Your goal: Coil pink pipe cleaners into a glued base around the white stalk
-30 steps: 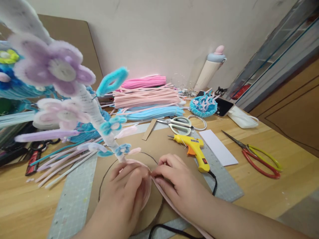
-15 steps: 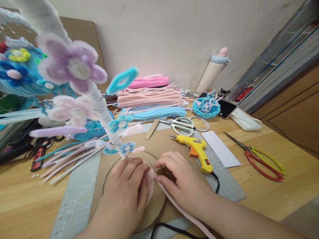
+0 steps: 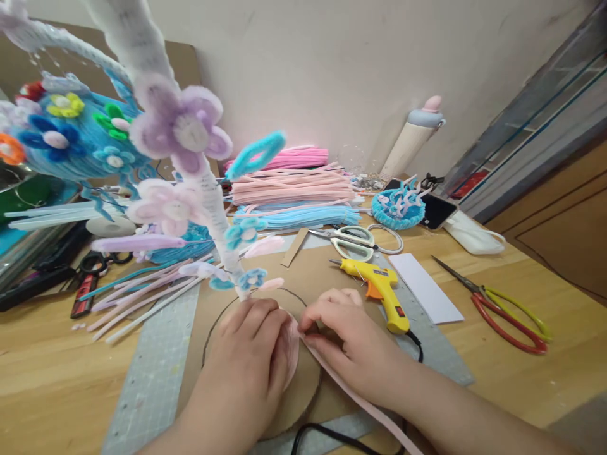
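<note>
My left hand (image 3: 251, 357) is closed over the foot of a white wrapped stem (image 3: 220, 230) and the pink pipe-cleaner coil (image 3: 293, 354) round it. Most of the coil is hidden under the palm. The stem carries fuzzy flowers, such as a purple flower (image 3: 187, 129) and a small blue flower (image 3: 251, 278). Thumb and forefinger of my right hand (image 3: 348, 344) pinch a pink pipe cleaner (image 3: 360, 399) beside the coil; its tail runs toward me under the right wrist. Beneath both hands lies cardboard (image 3: 310, 385) with a dark circular outline.
A yellow glue gun (image 3: 379, 287) with a black cord lies right of my hands. Beyond it are red-and-yellow scissors (image 3: 502, 313), pale green scissors (image 3: 351, 240) and a white card (image 3: 424, 287). Pipe-cleaner bundles (image 3: 294, 189) line the wall. A blue flowered ornament (image 3: 71, 145) hangs left.
The view has shifted, so most things sit slightly farther right, and the stem's upper part appears more upright. My right fingertips have drawn closer together on the pink pipe cleaner. My left hand keeps its hold.
</note>
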The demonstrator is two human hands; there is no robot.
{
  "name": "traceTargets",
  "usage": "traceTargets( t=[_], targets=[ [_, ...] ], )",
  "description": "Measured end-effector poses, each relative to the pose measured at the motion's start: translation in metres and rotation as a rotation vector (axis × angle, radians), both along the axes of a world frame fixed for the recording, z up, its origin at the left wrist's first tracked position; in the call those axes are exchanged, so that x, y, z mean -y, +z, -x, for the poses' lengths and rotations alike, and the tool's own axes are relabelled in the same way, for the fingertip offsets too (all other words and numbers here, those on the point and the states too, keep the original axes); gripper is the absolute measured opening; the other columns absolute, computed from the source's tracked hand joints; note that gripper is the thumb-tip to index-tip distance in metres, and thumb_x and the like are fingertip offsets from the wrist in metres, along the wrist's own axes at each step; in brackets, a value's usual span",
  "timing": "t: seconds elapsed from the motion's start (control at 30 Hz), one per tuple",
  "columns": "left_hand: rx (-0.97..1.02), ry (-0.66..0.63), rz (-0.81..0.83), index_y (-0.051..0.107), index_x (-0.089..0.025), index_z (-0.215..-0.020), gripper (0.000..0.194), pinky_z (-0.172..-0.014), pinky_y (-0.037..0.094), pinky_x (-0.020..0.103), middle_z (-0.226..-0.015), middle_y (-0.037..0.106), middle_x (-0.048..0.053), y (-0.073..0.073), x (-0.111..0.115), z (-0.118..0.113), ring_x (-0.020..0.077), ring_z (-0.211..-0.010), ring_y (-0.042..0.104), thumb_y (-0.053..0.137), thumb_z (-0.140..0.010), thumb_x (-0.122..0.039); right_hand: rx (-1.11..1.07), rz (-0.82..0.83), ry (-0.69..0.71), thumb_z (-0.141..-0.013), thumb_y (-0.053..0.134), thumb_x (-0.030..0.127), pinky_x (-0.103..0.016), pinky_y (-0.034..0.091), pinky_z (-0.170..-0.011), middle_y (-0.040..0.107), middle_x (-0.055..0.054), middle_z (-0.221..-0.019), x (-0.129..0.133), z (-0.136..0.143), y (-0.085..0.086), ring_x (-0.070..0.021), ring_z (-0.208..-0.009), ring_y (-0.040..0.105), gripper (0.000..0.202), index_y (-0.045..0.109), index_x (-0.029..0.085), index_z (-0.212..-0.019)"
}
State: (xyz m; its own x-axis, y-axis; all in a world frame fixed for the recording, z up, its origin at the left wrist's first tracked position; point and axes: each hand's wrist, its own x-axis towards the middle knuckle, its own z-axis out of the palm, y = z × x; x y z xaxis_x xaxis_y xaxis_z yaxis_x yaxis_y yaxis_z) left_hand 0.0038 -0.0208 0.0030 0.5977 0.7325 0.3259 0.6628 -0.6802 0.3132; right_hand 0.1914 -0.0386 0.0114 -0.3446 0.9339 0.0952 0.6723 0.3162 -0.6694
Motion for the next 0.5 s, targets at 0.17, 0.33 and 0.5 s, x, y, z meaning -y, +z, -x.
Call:
traceTargets(
  t=[0.17,0.33,0.5],
  targets=[
    [0.007,0.008,0.021,0.059,-0.017,-0.099,0.019,-0.098,0.039,0.051,-0.101,0.062,0.007,0.0003,-0.0008,-0.0009,0.024,-0.099,0.054,0.043,-0.09,-0.018,0.029,-0.024,0.035,-0.085,0.05,0.003,-0.034,0.031,-0.079,0.061,0.0,-0.088,-0.0005,0.0003,-0.0007,-0.0182,-0.089,0.049,0.024,0.058,0.025,-0.092],
    [0.011,0.005,0.013,0.059,-0.016,-0.1,0.018,-0.097,0.039,0.052,-0.101,0.061,0.008,-0.0009,-0.0006,0.0009,0.0236,-0.099,0.053,0.044,-0.09,-0.018,0.051,-0.056,0.065,-0.086,0.05,0.004,-0.035,0.028,-0.079,0.064,0.0,-0.089,-0.0009,0.0017,-0.0006,-0.0179,-0.089,0.05,0.023,0.057,0.024,-0.093],
    [0.0,0.005,0.019,0.059,-0.016,-0.1,0.017,-0.097,0.04,0.052,-0.102,0.061,0.008,-0.0024,-0.0002,0.0018,0.0244,-0.1,0.052,0.046,-0.089,-0.019,0.052,-0.07,0.073,-0.088,0.049,0.005,-0.035,0.024,-0.077,0.065,0.002,-0.087,0.0,0.0043,0.0004,-0.0168,-0.088,0.052,0.02,0.056,0.023,-0.091]
  ],
)
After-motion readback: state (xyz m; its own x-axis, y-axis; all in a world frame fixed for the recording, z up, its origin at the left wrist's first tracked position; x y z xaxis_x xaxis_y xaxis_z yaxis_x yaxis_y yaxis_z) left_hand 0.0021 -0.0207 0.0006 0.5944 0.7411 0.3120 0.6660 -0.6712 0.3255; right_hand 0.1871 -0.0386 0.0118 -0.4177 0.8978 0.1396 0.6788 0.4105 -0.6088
